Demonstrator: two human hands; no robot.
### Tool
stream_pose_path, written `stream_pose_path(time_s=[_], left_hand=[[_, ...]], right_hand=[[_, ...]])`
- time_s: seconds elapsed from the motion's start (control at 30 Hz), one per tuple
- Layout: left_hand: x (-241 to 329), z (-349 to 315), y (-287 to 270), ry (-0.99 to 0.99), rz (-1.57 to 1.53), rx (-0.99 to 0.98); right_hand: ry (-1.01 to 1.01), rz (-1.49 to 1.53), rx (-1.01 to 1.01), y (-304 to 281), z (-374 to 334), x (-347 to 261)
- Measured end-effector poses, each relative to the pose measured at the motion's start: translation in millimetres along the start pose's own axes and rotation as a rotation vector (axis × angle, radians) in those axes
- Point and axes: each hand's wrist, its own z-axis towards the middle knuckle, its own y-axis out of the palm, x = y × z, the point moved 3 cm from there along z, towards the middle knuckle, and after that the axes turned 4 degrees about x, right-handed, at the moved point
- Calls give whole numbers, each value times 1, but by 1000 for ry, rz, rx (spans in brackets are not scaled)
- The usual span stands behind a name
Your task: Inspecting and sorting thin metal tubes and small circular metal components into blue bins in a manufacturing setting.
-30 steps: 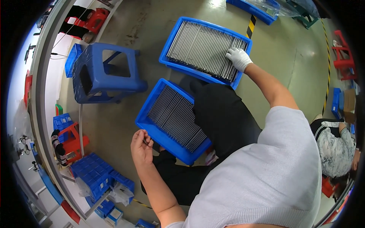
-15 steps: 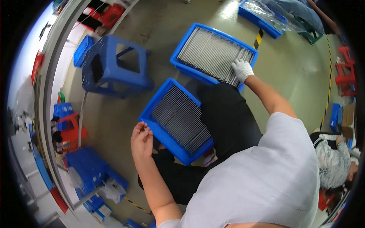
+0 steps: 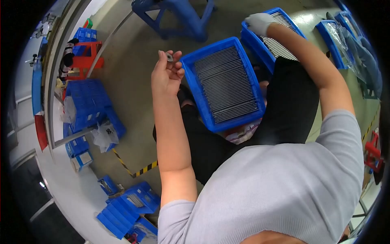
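My bare left hand [image 3: 167, 75] is raised at the left corner of the nearer blue crate [image 3: 187, 61]. Its thumb and fingers pinch a small round metal piece [image 3: 170, 57], too small to tell its exact kind. Inside that crate, thin metal rods [image 3: 225, 85] lie side by side in dense rows. My right hand [image 3: 260, 24], in a white glove, is at the left end of the farther blue crate [image 3: 254, 42], above its rim. Its fingers look curled together, and what they hold, if anything, is hidden. More silvery rods [image 3: 280, 46] fill this farther crate, partly behind my forearm.
A blue plastic stool [image 3: 178, 18] stands beyond the nearer crate. Stacked blue bins [image 3: 87, 101] and a red stool [image 3: 87, 61] are at the left. Another blue crate with clear plastic [image 3: 335, 42] stands at far right. Black-and-yellow tape [image 3: 145, 168] marks the floor.
The view has swung to the right, so both crates sit differently in it. My right hand has gone from atop the rods to the farther crate's left end. The left hand's metal piece now shows.
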Motion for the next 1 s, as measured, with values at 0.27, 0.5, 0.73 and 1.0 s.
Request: stream_pose_path(time_s=[0.27,0.5,0.73,1.0], left_hand=[[5,-13,0,28,-9,-47],[11,-27,-5,86,-55,-25],[16,-32,-10,101,-6,-16],[16,-32,-10,102,0,-22]], right_hand=[[-81,131,-170,114,1,-128],[-8,-77,-7,215,-30,-146],[-239,-123,-158,224,1,-149],[-330,0,-372,202,12,-142]])
